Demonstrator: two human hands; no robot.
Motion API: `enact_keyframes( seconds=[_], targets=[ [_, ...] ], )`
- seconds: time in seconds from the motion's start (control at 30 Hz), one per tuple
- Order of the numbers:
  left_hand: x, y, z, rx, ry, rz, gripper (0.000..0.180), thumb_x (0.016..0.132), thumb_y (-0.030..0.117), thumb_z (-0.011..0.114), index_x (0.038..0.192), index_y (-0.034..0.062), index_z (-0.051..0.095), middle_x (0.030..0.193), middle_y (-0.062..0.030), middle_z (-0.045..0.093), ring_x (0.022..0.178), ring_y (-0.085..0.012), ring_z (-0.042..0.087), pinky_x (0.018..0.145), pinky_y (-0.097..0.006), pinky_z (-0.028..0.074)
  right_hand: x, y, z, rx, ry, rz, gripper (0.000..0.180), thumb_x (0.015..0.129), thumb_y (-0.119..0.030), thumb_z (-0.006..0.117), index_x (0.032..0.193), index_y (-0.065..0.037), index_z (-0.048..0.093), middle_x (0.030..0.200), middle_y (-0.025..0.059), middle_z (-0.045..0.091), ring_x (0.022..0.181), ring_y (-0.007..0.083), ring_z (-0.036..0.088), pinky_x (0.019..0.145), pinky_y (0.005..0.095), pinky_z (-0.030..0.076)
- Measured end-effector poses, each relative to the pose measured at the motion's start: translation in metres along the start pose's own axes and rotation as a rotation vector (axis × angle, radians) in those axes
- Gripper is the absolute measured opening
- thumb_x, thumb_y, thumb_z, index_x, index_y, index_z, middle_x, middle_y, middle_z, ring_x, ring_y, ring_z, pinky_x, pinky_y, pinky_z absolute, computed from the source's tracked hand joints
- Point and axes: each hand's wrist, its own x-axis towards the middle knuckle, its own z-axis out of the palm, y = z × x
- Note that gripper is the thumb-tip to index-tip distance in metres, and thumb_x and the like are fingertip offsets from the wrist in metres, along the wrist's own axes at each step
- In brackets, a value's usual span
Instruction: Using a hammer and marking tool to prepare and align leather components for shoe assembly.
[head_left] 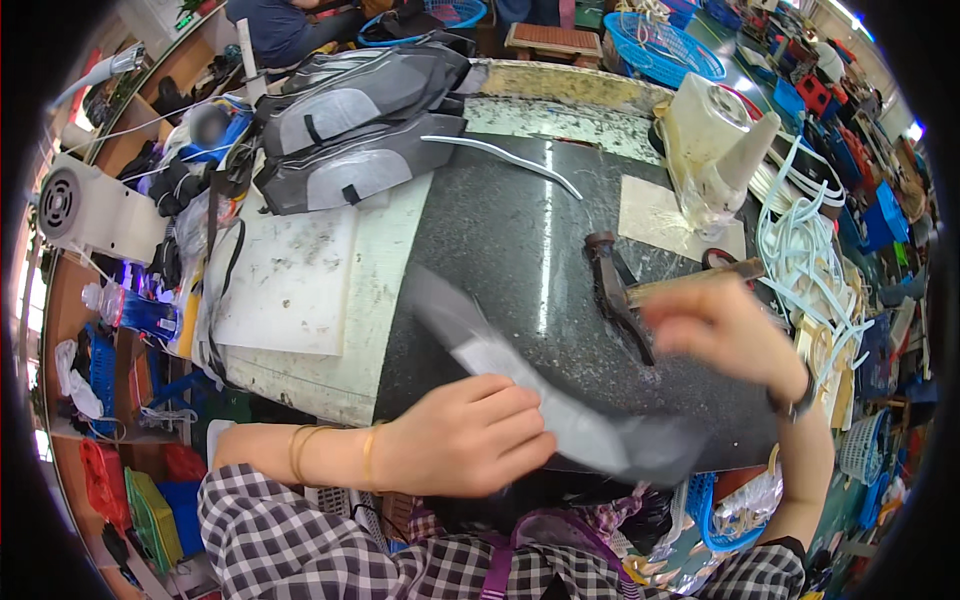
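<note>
My left hand is closed on a long curved strip of material, grey in the middle and darker at both ends, blurred by motion. It spans the near part of a black work mat. My right hand hovers at the right of the mat, its fingers smeared by motion. Just beyond that hand lies a hammer with a dark metal head and a wooden handle. Whether my fingers touch the handle I cannot tell. A thin white strip rests on the mat's far part.
Grey and black sewn fabric pieces are stacked at the far left, beyond a white board. A cream container with a cone stands far right. Pale strips lie tangled at the right edge. A blue basket sits beyond the table.
</note>
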Motion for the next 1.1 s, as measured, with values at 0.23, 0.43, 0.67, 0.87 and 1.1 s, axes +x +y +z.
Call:
enact_keyframes(
  seconds=[0.23,0.43,0.67,0.87,1.1],
  targets=[
    [-0.024,-0.002,0.043,-0.096,-0.177,-0.170,0.023,0.076,0.013,0.062,0.098,0.0053,0.062,0.089,-0.0045,0.063,0.081,-0.0196,0.064,0.066,-0.029,0.051,0.137,0.051,-0.018,-0.282,0.307,-0.102,0.020,0.088,-0.015,0.063,0.101,0.000,0.069,0.096,0.0193,0.070,0.091,0.0365,0.067,0.080,0.0414,0.053],
    [-0.028,-0.004,0.051,-0.209,-0.123,-0.161,0.027,0.079,0.013,0.060,0.105,0.0054,0.061,0.105,-0.0081,0.062,0.097,-0.0212,0.063,0.078,-0.031,0.052,0.247,0.055,0.055,-0.567,0.270,-0.082,0.048,0.086,-0.020,0.068,0.124,0.004,0.052,0.113,0.0249,0.063,0.106,0.0409,0.060,0.092,0.0453,0.048],
    [-0.069,-0.035,0.005,0.378,-0.192,-0.085,0.039,0.083,0.017,0.057,0.117,-0.0006,0.063,0.128,-0.0135,0.059,0.126,-0.0254,0.051,0.107,-0.043,0.041,0.204,-0.039,0.060,0.044,0.288,-0.082,0.015,0.090,-0.006,0.057,0.101,0.001,0.062,0.075,0.0138,0.068,0.064,0.0272,0.070,0.060,0.0387,0.054],
    [-0.088,-0.022,0.023,0.108,-0.174,-0.269,0.029,0.087,0.020,0.056,0.113,0.0114,0.066,0.131,-0.0159,0.056,0.128,-0.0382,0.048,0.105,-0.057,0.039,0.089,-0.104,0.056,0.679,-0.472,0.585,0.018,0.099,-0.009,0.051,0.110,0.003,0.058,0.071,0.0114,0.065,0.054,0.0174,0.067,0.052,0.0287,0.054],
    [-0.103,-0.024,0.037,0.061,-0.115,-0.303,0.035,0.087,0.022,0.061,0.120,0.0090,0.062,0.125,-0.0132,0.058,0.121,-0.0314,0.053,0.106,-0.055,0.041,0.072,-0.067,0.134,0.630,-0.293,0.612,0.024,0.102,-0.015,0.050,0.095,0.005,0.061,0.064,0.0082,0.064,0.054,0.0160,0.067,0.049,0.0273,0.053]
  ],
)
